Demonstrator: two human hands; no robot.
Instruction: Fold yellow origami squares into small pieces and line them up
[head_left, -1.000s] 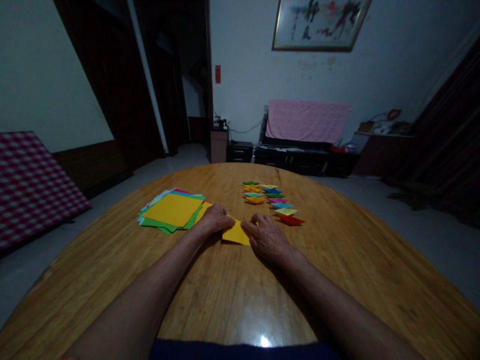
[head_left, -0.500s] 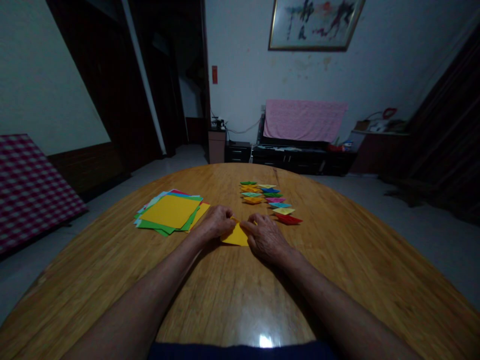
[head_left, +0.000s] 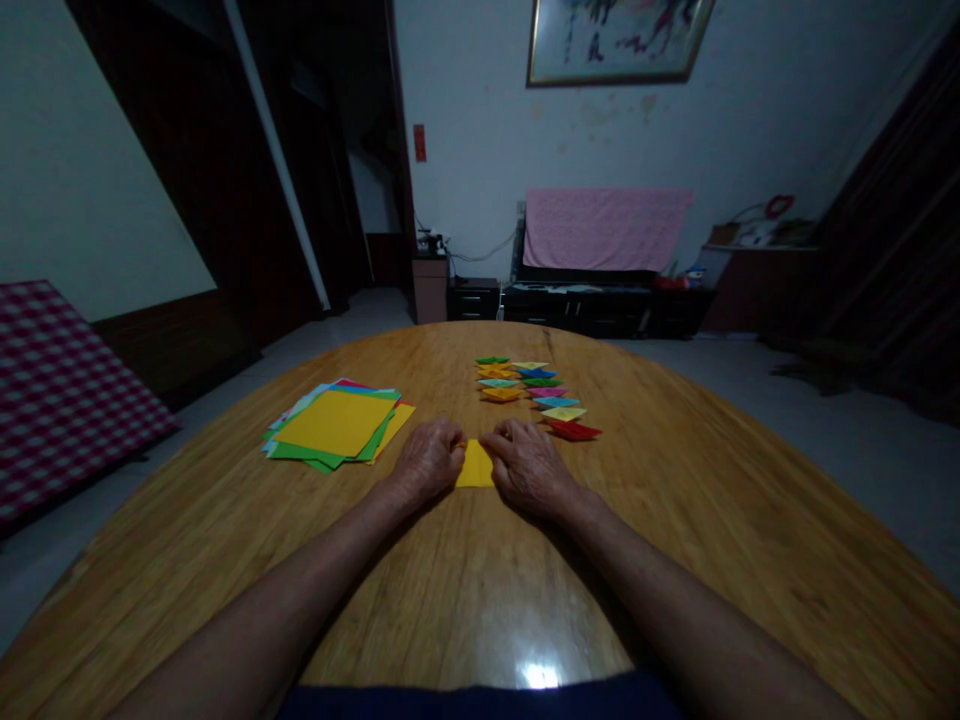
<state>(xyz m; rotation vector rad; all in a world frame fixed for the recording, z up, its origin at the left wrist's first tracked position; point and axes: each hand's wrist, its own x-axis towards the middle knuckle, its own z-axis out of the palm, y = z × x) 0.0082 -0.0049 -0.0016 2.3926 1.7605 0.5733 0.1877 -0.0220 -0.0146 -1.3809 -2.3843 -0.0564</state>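
A folded piece of yellow paper (head_left: 475,466) lies on the wooden table between my two hands. My left hand (head_left: 431,458) grips its left side, fingers curled and pinched at the far corner. On the other side my right hand (head_left: 529,466) pinches the right edge, thumb and fingertips pressed together. Both hands cover parts of the paper, so its full outline is hidden. Just beyond the hands stand two rows of small folded paper boats, with a red paper boat (head_left: 574,430) nearest my right hand and an orange one (head_left: 501,395) closing the left row.
A loose stack of coloured square sheets (head_left: 337,422), yellow on top, lies left of my hands on the round wooden table (head_left: 450,590). Past the far edge are a low black cabinet (head_left: 577,312) and a pink cloth (head_left: 607,228). A checked cloth (head_left: 67,390) hangs at left.
My left hand has come slightly nearer and turned over the paper's left side. The visible yellow part is narrower and squarer. The whole view has shifted a little.
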